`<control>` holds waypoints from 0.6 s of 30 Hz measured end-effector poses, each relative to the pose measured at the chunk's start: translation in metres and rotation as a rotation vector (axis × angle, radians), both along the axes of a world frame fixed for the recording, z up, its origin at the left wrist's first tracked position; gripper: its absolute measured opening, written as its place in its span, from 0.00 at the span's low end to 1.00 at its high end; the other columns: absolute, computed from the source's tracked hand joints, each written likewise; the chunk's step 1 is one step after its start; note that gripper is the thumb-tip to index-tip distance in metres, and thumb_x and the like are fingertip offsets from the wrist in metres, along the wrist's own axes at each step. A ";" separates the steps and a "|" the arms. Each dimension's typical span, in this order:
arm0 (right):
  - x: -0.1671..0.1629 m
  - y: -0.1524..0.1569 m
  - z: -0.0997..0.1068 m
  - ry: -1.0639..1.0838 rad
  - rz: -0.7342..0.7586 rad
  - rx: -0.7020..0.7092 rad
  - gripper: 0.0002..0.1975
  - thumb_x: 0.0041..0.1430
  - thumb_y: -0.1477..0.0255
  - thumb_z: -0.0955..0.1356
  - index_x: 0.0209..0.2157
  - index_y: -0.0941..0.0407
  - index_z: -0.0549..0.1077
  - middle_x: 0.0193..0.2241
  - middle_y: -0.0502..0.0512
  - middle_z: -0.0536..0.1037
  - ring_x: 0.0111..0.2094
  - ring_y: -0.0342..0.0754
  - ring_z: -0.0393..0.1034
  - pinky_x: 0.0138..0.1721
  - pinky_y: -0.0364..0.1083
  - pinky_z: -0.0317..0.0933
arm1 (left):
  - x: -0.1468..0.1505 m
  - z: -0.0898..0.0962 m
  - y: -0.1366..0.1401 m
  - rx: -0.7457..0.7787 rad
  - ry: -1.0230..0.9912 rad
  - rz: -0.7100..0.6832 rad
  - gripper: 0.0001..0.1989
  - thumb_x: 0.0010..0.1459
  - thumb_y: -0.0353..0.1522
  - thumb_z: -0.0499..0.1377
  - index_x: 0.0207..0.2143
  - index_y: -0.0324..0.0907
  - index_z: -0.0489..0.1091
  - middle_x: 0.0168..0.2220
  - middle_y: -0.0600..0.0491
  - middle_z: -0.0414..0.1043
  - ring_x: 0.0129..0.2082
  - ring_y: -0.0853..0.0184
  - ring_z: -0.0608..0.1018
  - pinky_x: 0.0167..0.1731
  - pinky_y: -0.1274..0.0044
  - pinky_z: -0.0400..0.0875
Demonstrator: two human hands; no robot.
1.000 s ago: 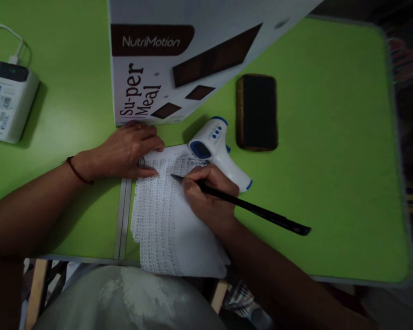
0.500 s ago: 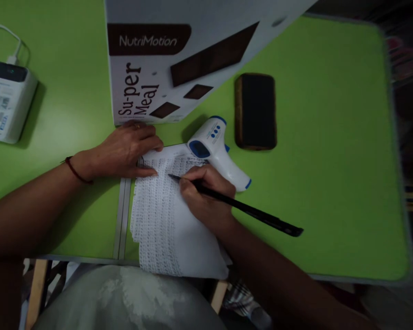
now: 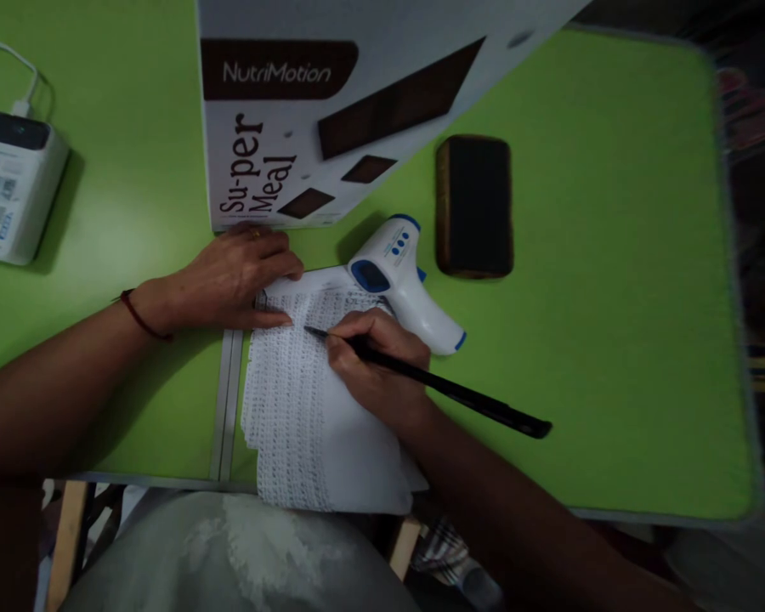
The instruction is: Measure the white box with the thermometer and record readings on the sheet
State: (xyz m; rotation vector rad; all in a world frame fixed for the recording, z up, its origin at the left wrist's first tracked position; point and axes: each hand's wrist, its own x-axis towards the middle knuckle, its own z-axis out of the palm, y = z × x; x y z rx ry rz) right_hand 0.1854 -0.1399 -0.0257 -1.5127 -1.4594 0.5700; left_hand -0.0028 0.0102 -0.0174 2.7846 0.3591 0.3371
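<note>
My right hand (image 3: 376,361) grips a long black pen (image 3: 459,389), its tip touching or just above a sheet of paper (image 3: 363,455) filled with dense rows of handwriting on its left part. My left hand (image 3: 239,276) rests on the paper's upper left corner, thumb apart from the slightly bent fingers, holding nothing. A white and blue infrared thermometer (image 3: 414,293) lies across the paper's upper right corner, beside my right hand. The paper's lower end hangs past the table's near edge.
A large white NutriMotion box (image 3: 261,127) stands just beyond my left hand. A dark phone in a brown case (image 3: 475,208) lies right of the thermometer. On the left, a white power bank (image 3: 19,191) has a cable plugged in. The green table (image 3: 625,340) has a metal seam.
My right hand has slid slightly left with the pen, and the pen tip has moved a little left and down on the paper. My left hand stays in place.
</note>
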 end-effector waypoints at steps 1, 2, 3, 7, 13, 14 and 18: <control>0.000 0.000 0.000 0.000 0.005 0.006 0.05 0.50 0.76 0.67 0.24 0.51 0.69 0.17 0.42 0.72 0.18 0.41 0.65 0.21 0.42 0.60 | 0.000 0.000 0.000 0.003 0.001 0.002 0.22 0.61 0.45 0.62 0.49 0.38 0.71 0.47 0.42 0.74 0.45 0.56 0.76 0.48 0.66 0.68; -0.001 0.000 0.001 0.001 0.009 0.006 0.06 0.50 0.76 0.67 0.24 0.51 0.68 0.17 0.42 0.71 0.18 0.41 0.64 0.21 0.42 0.60 | 0.000 0.000 0.000 0.007 0.003 0.005 0.22 0.61 0.45 0.62 0.49 0.38 0.71 0.47 0.42 0.74 0.44 0.57 0.76 0.48 0.66 0.68; -0.001 0.000 0.001 0.001 0.010 0.001 0.06 0.50 0.76 0.67 0.24 0.51 0.68 0.17 0.42 0.71 0.18 0.41 0.64 0.21 0.42 0.59 | 0.000 -0.001 0.000 0.010 0.012 0.009 0.22 0.61 0.45 0.62 0.49 0.38 0.71 0.47 0.43 0.74 0.44 0.57 0.76 0.48 0.67 0.69; -0.001 0.000 0.003 -0.015 0.004 -0.025 0.06 0.49 0.75 0.67 0.23 0.51 0.67 0.17 0.42 0.70 0.18 0.41 0.63 0.20 0.42 0.59 | 0.001 0.000 0.000 0.018 0.028 0.015 0.23 0.61 0.47 0.61 0.50 0.39 0.71 0.48 0.42 0.74 0.45 0.56 0.76 0.48 0.67 0.69; 0.000 0.000 0.002 -0.029 -0.025 -0.020 0.05 0.49 0.75 0.67 0.23 0.51 0.68 0.17 0.43 0.71 0.18 0.42 0.65 0.20 0.43 0.61 | 0.001 0.001 0.000 0.029 0.027 0.007 0.21 0.62 0.44 0.61 0.49 0.38 0.72 0.46 0.42 0.74 0.44 0.56 0.76 0.48 0.65 0.70; 0.000 0.000 0.002 -0.030 -0.036 -0.014 0.05 0.49 0.75 0.67 0.23 0.51 0.68 0.17 0.43 0.71 0.18 0.42 0.65 0.20 0.43 0.61 | 0.001 0.000 0.000 0.030 0.022 0.005 0.21 0.62 0.45 0.61 0.49 0.38 0.72 0.46 0.42 0.74 0.44 0.55 0.76 0.48 0.65 0.71; -0.001 0.001 0.002 -0.036 -0.027 -0.005 0.06 0.49 0.76 0.66 0.22 0.51 0.67 0.16 0.42 0.70 0.18 0.41 0.64 0.20 0.42 0.61 | 0.001 -0.001 0.000 0.029 0.006 0.003 0.23 0.61 0.46 0.61 0.49 0.37 0.71 0.46 0.42 0.74 0.44 0.55 0.76 0.48 0.65 0.70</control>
